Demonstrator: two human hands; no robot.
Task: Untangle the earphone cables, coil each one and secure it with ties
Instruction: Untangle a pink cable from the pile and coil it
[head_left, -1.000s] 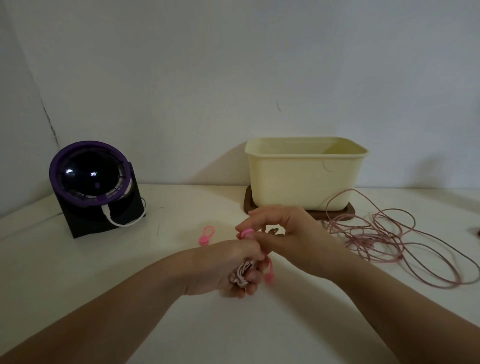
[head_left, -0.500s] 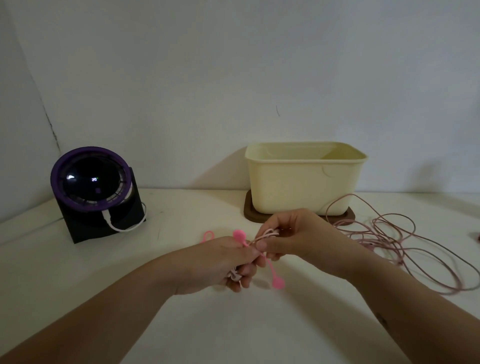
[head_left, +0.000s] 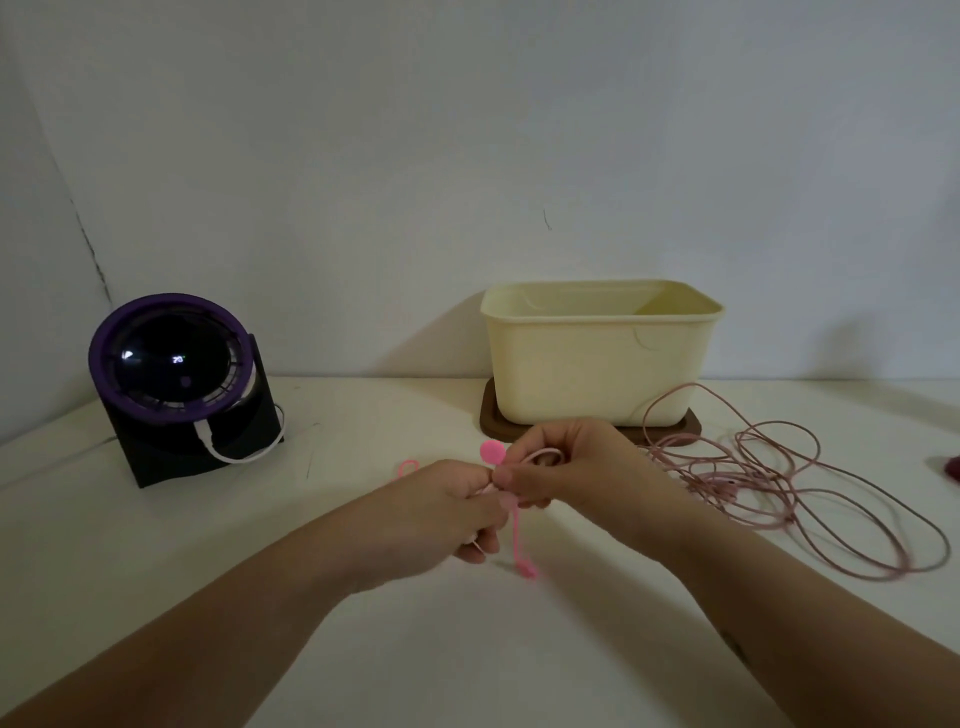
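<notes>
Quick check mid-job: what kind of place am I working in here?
Likely a home tabletop against a plain white wall: cream plastic tub on a brown mat, purple-ringed black dome gadget, loose pink cable.

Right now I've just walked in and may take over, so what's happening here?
A person is tying off a coiled cable. The left hand grips the bundle, the right hand pinches its upper loop, and a pink tie sits between them, round head up, tail hanging down. A second tie lies on the table behind the left hand. A larger pink cable sprawls uncoiled to the right, beside the cream tub.
</notes>
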